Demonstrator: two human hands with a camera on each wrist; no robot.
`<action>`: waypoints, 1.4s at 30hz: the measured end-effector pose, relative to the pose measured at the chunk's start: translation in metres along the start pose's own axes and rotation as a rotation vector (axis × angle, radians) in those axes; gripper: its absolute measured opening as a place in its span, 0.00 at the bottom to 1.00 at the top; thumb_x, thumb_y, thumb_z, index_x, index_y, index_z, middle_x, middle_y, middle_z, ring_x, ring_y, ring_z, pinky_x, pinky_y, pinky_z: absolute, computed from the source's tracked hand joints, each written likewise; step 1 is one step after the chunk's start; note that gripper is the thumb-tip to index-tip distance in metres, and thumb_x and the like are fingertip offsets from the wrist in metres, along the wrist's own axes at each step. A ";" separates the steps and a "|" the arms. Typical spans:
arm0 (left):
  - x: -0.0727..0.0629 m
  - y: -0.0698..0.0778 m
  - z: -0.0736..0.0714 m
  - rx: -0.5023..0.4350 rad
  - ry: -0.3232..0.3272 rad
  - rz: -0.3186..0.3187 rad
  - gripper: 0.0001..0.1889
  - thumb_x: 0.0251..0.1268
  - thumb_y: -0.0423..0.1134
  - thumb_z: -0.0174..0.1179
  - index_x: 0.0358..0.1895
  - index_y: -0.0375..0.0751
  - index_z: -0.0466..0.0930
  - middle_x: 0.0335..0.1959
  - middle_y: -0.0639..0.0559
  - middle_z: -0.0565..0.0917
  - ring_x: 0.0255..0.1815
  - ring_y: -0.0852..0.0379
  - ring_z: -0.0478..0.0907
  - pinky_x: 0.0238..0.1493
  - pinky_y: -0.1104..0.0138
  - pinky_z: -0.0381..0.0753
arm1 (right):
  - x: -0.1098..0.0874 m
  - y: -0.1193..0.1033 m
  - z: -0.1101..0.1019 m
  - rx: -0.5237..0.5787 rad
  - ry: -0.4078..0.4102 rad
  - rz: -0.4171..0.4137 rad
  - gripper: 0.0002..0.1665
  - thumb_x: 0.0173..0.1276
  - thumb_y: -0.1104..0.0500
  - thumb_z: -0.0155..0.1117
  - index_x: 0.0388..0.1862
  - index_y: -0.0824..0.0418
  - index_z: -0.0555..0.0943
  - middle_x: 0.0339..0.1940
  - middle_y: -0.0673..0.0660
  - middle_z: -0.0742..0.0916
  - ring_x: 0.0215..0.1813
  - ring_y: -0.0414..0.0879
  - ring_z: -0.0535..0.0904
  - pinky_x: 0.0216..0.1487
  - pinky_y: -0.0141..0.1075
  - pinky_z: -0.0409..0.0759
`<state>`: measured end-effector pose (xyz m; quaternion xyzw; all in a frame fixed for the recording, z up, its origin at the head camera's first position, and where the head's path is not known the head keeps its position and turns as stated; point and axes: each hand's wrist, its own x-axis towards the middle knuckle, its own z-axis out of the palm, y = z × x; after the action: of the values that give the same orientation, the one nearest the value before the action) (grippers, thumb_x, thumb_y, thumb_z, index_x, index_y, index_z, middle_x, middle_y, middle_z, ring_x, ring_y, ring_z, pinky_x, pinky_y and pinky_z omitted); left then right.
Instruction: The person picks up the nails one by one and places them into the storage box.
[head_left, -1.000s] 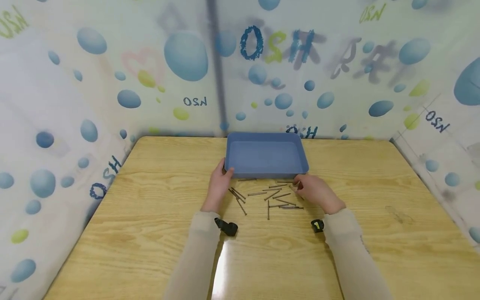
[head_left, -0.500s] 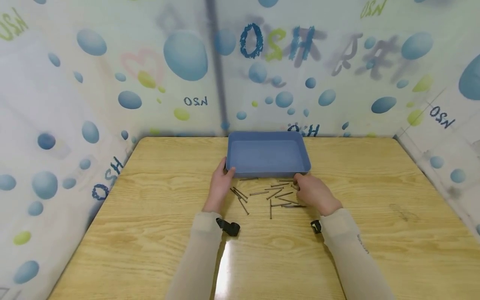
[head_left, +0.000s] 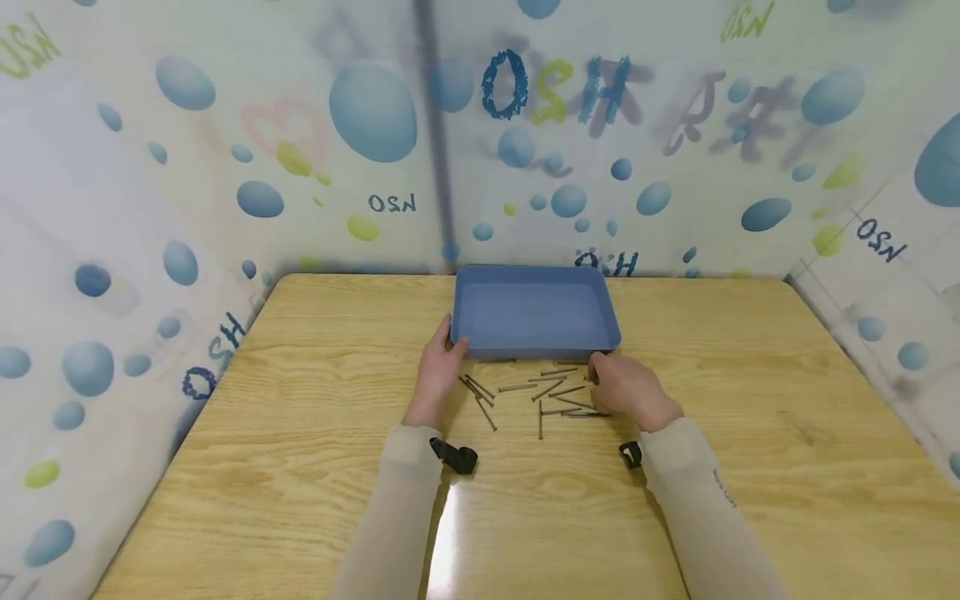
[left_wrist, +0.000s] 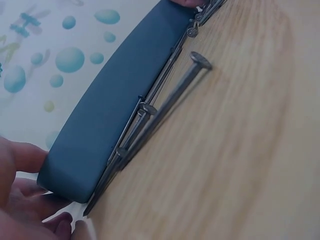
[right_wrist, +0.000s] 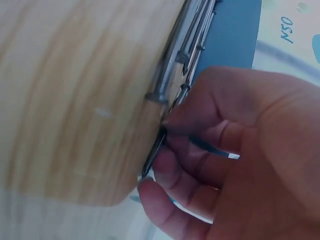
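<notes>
A shallow blue tray (head_left: 536,317) lies at the back of the table with nothing in it. My left hand (head_left: 437,373) grips its front left corner, thumb at the rim and fingers along the outer wall. Several steel nails (head_left: 516,387) are scattered in front of the tray, pointing various ways. Near the tray's front right corner, my right hand (head_left: 632,388) pinches a nail (right_wrist: 154,152) between thumb and fingers, low over the wood. In the left wrist view, a nail with a broad flat head (left_wrist: 201,60) lies closest.
The wooden table (head_left: 300,450) ends at a patterned wall covering (head_left: 285,125) behind the tray. More of this covering stands along the left and right sides. Dark wrist straps with small devices (head_left: 454,456) show at both cuffs.
My right fingers have closed in on a nail at the tray's front right corner, and that nail is now mostly covered. The left hand stays on the tray.
</notes>
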<state>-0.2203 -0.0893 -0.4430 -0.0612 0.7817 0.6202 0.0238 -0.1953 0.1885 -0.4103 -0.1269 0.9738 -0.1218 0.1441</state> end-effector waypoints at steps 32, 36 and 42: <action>0.006 -0.004 -0.003 0.006 -0.063 0.044 0.34 0.62 0.35 0.44 0.71 0.48 0.42 0.70 0.54 0.47 0.69 0.56 0.44 0.64 0.61 0.50 | -0.003 0.042 -0.030 0.641 -0.059 -0.213 0.23 0.65 0.57 0.55 0.57 0.64 0.70 0.40 0.59 0.82 0.37 0.49 0.79 0.40 0.44 0.78; 0.006 -0.004 -0.002 0.001 -0.075 0.037 0.34 0.62 0.35 0.43 0.71 0.48 0.42 0.70 0.53 0.47 0.69 0.56 0.43 0.65 0.61 0.48 | -0.006 0.045 -0.031 0.653 0.051 -0.180 0.23 0.63 0.52 0.57 0.52 0.66 0.74 0.37 0.57 0.84 0.37 0.52 0.80 0.39 0.45 0.78; 0.004 -0.002 -0.003 -0.009 -0.082 0.007 0.35 0.60 0.34 0.41 0.71 0.48 0.40 0.71 0.53 0.46 0.69 0.58 0.41 0.65 0.62 0.44 | -0.010 0.048 -0.030 0.704 0.124 -0.147 0.23 0.61 0.46 0.57 0.45 0.63 0.77 0.37 0.61 0.83 0.41 0.57 0.78 0.41 0.48 0.76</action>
<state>-0.2242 -0.0925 -0.4448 -0.0332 0.7774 0.6258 0.0533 -0.2059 0.2425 -0.3935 -0.1316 0.8674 -0.4670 0.1103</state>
